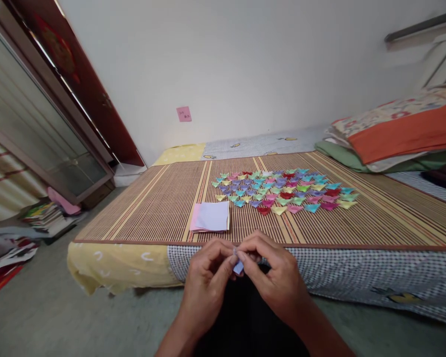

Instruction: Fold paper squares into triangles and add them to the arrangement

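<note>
Paper (238, 267): one small folded piece, pale blue toward lavender, much of it covered by my fingers.
Visible part: a smooth little flap showing below my thumb tips; how the rest is folded, I cannot tell.
Pinch: between the fingertips of my left hand (208, 277) and my right hand (273, 267), which meet at its upper end.
Pose: slightly tilted, held up above my lap (247, 317).

The white wall (245, 64) is softly lit; the reddish-brown door (83, 84) is slanted by wide-angle distortion; fine detail is blurred.
</note>
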### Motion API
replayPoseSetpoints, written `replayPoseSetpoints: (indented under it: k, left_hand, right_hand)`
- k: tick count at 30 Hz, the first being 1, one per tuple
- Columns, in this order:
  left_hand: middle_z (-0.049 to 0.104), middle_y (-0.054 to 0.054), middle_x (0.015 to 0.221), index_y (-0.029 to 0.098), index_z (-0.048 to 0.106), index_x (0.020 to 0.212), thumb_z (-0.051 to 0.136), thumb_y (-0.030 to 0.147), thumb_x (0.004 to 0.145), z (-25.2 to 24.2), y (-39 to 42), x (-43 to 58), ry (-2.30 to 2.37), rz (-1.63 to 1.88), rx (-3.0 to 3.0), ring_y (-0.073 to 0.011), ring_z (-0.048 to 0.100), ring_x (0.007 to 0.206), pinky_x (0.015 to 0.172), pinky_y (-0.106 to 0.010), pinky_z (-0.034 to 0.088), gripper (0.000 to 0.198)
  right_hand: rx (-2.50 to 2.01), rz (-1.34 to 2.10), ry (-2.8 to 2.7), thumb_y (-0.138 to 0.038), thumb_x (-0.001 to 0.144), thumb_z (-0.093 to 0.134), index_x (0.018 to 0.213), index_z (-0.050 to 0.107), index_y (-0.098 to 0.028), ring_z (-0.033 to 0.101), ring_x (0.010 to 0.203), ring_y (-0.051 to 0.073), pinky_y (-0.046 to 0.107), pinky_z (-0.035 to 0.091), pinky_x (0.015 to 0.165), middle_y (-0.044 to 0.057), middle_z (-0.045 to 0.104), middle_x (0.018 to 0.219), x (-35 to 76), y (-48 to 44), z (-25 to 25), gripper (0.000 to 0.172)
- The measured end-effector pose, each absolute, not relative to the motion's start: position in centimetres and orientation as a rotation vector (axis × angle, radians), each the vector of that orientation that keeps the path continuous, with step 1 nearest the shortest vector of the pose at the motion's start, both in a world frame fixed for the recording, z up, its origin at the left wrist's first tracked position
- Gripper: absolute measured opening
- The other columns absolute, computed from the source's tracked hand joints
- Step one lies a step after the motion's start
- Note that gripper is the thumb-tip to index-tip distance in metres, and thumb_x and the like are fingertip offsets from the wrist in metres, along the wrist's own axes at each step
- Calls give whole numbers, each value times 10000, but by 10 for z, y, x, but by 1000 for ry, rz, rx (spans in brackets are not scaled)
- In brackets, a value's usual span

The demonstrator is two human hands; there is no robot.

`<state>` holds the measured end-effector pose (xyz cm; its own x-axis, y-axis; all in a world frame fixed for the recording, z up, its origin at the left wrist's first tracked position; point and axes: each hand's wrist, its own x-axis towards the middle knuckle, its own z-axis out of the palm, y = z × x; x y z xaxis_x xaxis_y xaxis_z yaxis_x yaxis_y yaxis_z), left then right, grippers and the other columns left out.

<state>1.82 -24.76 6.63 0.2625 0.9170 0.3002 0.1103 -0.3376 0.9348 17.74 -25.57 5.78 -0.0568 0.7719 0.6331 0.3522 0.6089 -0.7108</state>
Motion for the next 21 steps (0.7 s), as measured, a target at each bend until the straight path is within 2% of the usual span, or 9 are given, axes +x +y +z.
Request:
replayPoseSetpoints:
  k: [3,10,18,21]
  left_hand:
    - [656,-61,953,179,705,778,646,310,973,67,-248,18,955,1161,1682,-160,619,790,644,-238,504,242]
    - [662,-70,1080,178,698,790,634,323,979,63,-251,18,1019,1234,1654,-127,607,721,608,-236,508,247]
    - [631,-94,1291,189,692,893,650,287,966,52,-249,19,1107,1352,1669,-97,622,673,596,-243,524,130]
    - [623,-96,1297,198,710,906,640,241,963,53,-248,18,1085,1394,1773,-128,669,761,632,-252,544,100]
  right_hand:
    - [-962,431,-1646,-105,958,558,764,581,-199,558,673,132,251,434,623,-5,576,749,175,-255,57,217]
    - [-961,313,-1585,-85,946,554,775,566,-196,553,667,120,234,441,632,-11,581,748,172,-255,59,203]
    - [-978,217,-1525,-84,943,562,792,568,-194,563,672,117,222,451,638,-12,581,750,173,-254,58,186]
    - [-993,211,-1526,-83,937,562,795,572,-193,561,671,118,224,452,644,-14,574,743,175,-254,58,180]
